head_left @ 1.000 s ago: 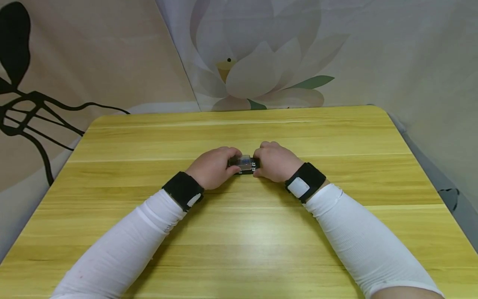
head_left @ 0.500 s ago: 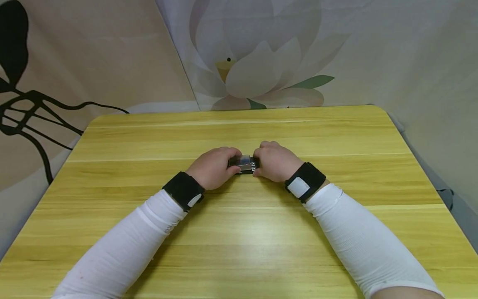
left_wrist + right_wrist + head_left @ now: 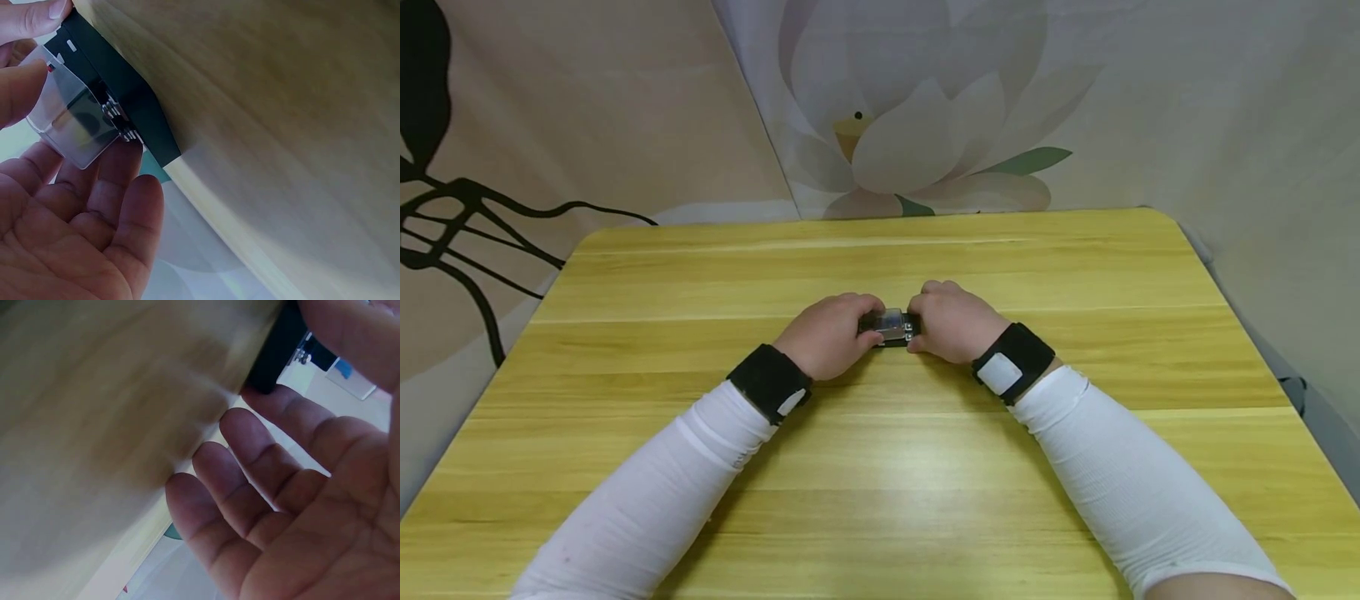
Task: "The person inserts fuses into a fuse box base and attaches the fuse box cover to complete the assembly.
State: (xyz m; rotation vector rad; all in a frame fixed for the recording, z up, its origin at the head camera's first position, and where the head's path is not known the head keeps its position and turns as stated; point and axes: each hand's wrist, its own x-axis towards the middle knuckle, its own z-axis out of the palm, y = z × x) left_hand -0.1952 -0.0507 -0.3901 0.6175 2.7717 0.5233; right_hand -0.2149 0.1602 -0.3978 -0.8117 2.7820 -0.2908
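Note:
A small black box with a clear plastic cover [image 3: 891, 325] sits between both hands at the middle of the wooden table. My left hand [image 3: 825, 337] grips its left end with thumb and fingers. At the other end, my right hand [image 3: 958, 325] pinches the black base between thumb and index finger. In the left wrist view the clear cover [image 3: 78, 119] stands out from the black base [image 3: 134, 94], beside small metal fittings [image 3: 119, 122]. The right wrist view shows the base's dark end [image 3: 278, 353] at the fingertips; the other fingers are spread apart. What is inside the cover is unclear.
The wooden table [image 3: 880, 467] spreads around both hands. Behind it hangs a pale cloth backdrop [image 3: 1187, 100] printed with a large flower. Black wristbands [image 3: 770, 383] and white sleeves [image 3: 647, 492] cover the wrists and forearms.
Both hands keep their hold on the box in the same place. Only the head view has shifted very slightly.

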